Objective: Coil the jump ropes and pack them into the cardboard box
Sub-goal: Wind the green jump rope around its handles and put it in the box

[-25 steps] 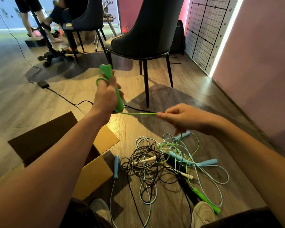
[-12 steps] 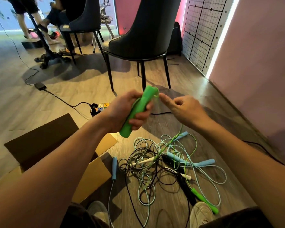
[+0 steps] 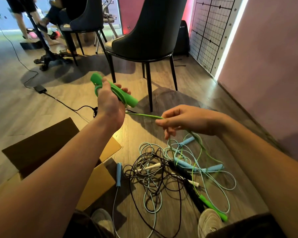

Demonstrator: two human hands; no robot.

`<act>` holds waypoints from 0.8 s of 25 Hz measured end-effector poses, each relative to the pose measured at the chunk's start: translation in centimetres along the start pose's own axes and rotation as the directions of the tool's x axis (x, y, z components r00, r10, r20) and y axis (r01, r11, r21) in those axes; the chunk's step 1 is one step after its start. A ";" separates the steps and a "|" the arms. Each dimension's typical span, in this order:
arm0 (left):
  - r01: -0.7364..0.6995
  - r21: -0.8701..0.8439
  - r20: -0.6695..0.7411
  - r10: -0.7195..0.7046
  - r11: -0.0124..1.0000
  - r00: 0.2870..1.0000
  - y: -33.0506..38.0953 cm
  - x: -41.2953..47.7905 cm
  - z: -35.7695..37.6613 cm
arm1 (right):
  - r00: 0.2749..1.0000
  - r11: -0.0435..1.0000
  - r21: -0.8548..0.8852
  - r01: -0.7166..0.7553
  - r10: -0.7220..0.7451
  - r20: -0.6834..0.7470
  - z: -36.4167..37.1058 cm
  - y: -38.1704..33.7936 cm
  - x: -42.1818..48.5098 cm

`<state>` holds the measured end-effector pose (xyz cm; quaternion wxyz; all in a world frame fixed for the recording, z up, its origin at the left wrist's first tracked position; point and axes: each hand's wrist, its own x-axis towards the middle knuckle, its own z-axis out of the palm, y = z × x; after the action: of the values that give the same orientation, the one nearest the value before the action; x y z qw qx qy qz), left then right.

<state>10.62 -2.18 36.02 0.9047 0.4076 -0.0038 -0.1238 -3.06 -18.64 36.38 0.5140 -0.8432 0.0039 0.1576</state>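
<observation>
Head view puts your left hand (image 3: 110, 105) above and beyond the cardboard box (image 3: 96, 182), fingers wrapped round a green handle (image 3: 130, 100) with a few turns of green cord (image 3: 141, 115) looped about it. Your right hand (image 3: 184, 121), farther from the box, pinches that same cord lightly where it trails down to the tangle of ropes (image 3: 155, 170), which lies on the floor just beside the box's open flap. The cord looks thin, light and limp, probably slick, so expect it to slide through a loose pinch yet snag in the pile. The padded handles look like the firm places to hold. The other green handle (image 3: 212, 206) lies on the tangle's side away from the box.
</observation>
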 end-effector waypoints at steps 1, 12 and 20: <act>-0.034 0.126 0.031 0.031 0.991 0.999 -0.1 0.0 -0.1 | 1.000 0.999 0.029 0.018 -0.018 -0.002 -0.3 -0.4 -0.2; -0.098 0.982 0.188 -0.749 0.162 0.635 -1.0 -2.0 -1.7 | 0.815 0.973 -0.210 0.094 -0.196 -0.546 -1.7 1.4 0.1; 0.529 0.545 0.619 -0.737 0.651 0.270 1.3 -2.3 -0.7 | 0.896 0.954 0.298 0.040 0.097 -0.433 -2.8 1.2 -0.3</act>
<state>8.70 -0.35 36.74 0.6149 0.3715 -0.2620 -0.6444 -2.78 -21.70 36.56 0.6187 -0.7691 0.1567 -0.0331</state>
